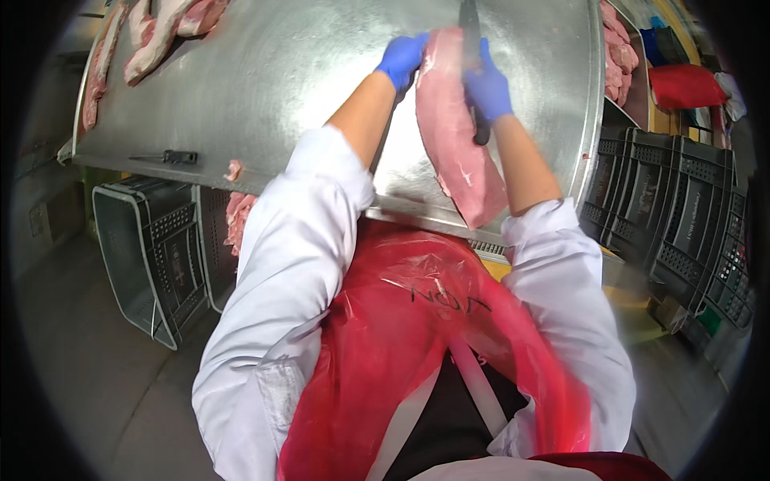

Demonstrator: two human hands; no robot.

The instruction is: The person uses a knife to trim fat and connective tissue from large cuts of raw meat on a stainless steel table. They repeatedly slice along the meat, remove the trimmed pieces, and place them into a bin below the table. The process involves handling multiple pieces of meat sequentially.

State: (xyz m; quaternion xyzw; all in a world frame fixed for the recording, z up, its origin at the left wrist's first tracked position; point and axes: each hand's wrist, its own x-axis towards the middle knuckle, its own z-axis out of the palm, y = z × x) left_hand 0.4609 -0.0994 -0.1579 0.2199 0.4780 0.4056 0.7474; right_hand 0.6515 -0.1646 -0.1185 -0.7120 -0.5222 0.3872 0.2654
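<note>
A long slab of raw pork loin (453, 132) lies on the steel table (321, 72), stretching from the far side toward me, its near end by the front edge. My left hand (403, 60), in a blue glove, grips the loin's far left edge. In my right hand (488, 86), also gloved in blue, is a knife (470, 24), its black handle running along the loin's right side. The blade points away from me over the far end of the meat and is partly blurred. Both hands are closed.
A second knife (172, 156) and a small meat scrap (233, 170) lie near the front left edge. Fatty meat cuts (156, 44) rest at the far left. Below stands a grey crate (132, 256). On the right are a tray of meat pieces (618, 60) and stacked dark crates (658, 192).
</note>
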